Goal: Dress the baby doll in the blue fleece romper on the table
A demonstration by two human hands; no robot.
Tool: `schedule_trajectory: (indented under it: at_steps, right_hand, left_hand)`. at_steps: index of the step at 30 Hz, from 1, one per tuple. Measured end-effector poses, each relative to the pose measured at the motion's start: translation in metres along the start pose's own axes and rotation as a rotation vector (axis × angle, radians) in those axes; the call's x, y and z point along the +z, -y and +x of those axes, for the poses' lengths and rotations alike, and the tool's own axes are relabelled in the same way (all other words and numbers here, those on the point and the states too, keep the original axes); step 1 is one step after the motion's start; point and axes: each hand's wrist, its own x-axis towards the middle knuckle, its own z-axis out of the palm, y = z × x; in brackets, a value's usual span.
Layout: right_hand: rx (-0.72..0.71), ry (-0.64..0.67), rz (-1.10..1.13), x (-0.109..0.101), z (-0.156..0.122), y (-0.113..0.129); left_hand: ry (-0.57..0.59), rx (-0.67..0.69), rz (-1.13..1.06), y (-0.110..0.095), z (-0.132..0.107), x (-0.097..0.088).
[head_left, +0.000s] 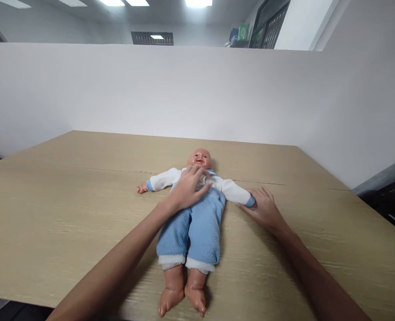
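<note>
A baby doll (205,218) lies on its back on the wooden table, head away from me and bare feet toward me. It wears a white top with blue cuffs and light blue trousers with white hems. My left hand (191,185) rests over the doll's chest, fingers spread, hiding part of the top. On the other side, my right hand (264,207) is closed round the cuff end of the doll's sleeve (235,192), and the doll's hand there is hidden. The doll's other arm (164,179) stretches out to the left on the tabletop.
The pale wooden table (83,187) has thin seams across its surface. A white partition wall (170,93) stands along its far edge. Dark objects (387,196) are beyond the table's right edge.
</note>
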Motion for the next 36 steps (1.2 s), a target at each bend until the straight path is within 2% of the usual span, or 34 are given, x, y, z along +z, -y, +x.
schedule_trajectory:
  at_steps: [2,5,8,10,13,17,22,24,26,30,33,36]
  right_hand:
    - [0.076,-0.068,0.113,-0.003,0.003,0.013]
    - [0.307,-0.171,0.519,-0.003,0.006,0.043]
    - [0.411,-0.167,0.960,0.005,0.005,0.068]
    - [0.459,-0.137,1.076,0.013,0.002,0.074]
    - [0.500,-0.082,1.001,0.024,-0.004,0.073]
    - [0.353,0.044,0.896,0.034,-0.007,0.076]
    - [0.219,0.185,0.820,0.040,0.008,0.103]
    - [0.254,0.177,0.910,0.045,0.019,0.116]
    - [0.349,0.126,1.052,0.054,0.031,0.129]
    - [0.487,0.017,1.298,0.076,0.063,0.152]
    - [0.559,0.016,1.520,0.084,0.086,0.170]
    - [0.583,0.044,1.604,0.088,0.100,0.180]
  left_hand:
    - [0.137,0.130,0.002,-0.007,0.023,0.018]
    - [0.299,0.189,0.076,-0.008,0.045,0.043]
    - [0.324,0.178,0.132,-0.004,0.053,0.055]
    - [0.280,0.155,0.089,-0.001,0.051,0.055]
    - [0.195,0.073,-0.057,0.004,0.045,0.049]
    - [0.057,-0.074,-0.367,0.011,0.038,0.043]
    - [-0.110,-0.271,-0.658,0.024,0.030,0.036]
    - [-0.164,-0.367,-0.769,0.030,0.026,0.032]
    - [-0.236,-0.433,-0.889,0.036,0.023,0.028]
    - [-0.404,-0.495,-1.103,0.051,0.018,0.019]
    - [-0.465,-0.523,-1.200,0.061,0.014,0.013]
    - [-0.520,-0.598,-1.321,0.068,0.010,0.008]
